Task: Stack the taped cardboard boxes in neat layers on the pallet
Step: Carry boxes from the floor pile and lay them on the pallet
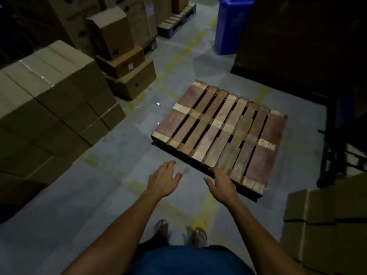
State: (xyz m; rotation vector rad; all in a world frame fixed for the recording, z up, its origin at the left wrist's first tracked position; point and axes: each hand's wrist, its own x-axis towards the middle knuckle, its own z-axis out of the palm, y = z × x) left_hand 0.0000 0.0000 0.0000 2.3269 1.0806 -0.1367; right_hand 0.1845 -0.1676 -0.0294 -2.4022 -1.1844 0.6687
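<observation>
While pallet (220, 132) lay bare on floor, centre right, stacking not yet begun. Left hand (163, 178), right hand (220, 183): both grips apart, fingers loose, holding nothing. Taped boxes (49, 96) stacked left, well apart from pallet. Next move, likely: turn left, lift first box, seat square at pallet corner.

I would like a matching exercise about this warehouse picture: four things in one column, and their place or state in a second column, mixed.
Things:
1. wooden pallet
2. blue bin
3. taped boxes
4. left hand

Place or state:
A. stacked at the left side
B. open, holding nothing
C. flat on the floor, nothing on it
D. standing at the back

Pairs: 1-C, 2-D, 3-A, 4-B
</observation>
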